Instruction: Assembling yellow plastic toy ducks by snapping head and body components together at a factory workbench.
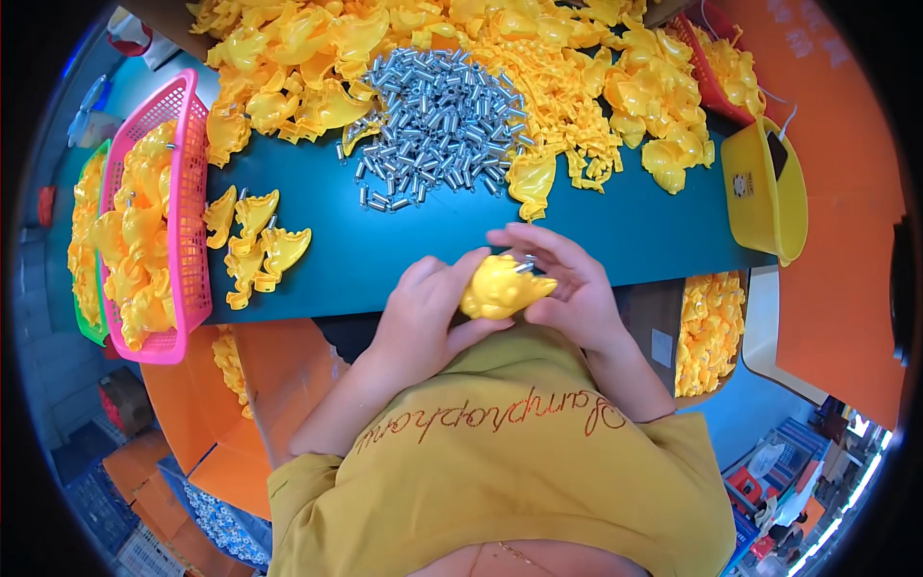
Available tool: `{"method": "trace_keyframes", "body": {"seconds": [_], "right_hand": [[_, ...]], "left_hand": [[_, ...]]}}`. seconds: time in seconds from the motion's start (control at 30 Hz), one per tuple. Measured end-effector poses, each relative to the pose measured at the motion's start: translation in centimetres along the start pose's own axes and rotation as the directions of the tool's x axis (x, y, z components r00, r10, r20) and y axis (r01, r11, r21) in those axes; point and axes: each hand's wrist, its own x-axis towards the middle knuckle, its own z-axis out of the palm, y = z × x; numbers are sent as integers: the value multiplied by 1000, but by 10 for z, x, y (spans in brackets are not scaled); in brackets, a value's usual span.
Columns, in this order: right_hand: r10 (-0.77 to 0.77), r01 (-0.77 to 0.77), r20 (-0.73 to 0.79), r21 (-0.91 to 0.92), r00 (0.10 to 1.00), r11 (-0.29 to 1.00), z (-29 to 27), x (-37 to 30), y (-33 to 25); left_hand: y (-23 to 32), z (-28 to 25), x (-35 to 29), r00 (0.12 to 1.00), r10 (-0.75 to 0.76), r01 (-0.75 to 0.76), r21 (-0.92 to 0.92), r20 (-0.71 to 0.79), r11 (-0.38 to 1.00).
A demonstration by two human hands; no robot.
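Observation:
Just above my lap, in front of the table edge, both hands hold a rounded, moulded yellow plastic piece (494,289). My left hand (419,310) is closed on its left side, thumb below. My right hand (580,296) curls round the right side, its thumb against the piece and its upper fingers bent over behind. A small silvery metal part (525,264) sticks out at the piece's upper right, near the right fingers. Beyond the hands, a heap of small silvery metal cylinders (433,120), perhaps springs, lies on the green table (385,255).
Heaped yellow plastic parts (298,58) line the table's far side. Several yellow pieces (255,245) with metal bits lie at left, beside a full pink basket (178,341). At right stand a yellow bin (755,197) and a red basket (711,91). Boxes of yellow parts (710,332) sit below.

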Motion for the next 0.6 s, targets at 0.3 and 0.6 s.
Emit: {"method": "trace_keyframes", "body": {"seconds": [0.3, 0.6], "right_hand": [[-315, 223, 184, -970, 931, 93, -28, 23, -21], [-396, 310, 224, -936, 891, 168, -7, 16, -4]], "left_hand": [[-17, -202, -57, 373, 101, 276, 214, -922, 937], [-52, -271, -93, 510, -178, 856, 517, -841, 13]]}}
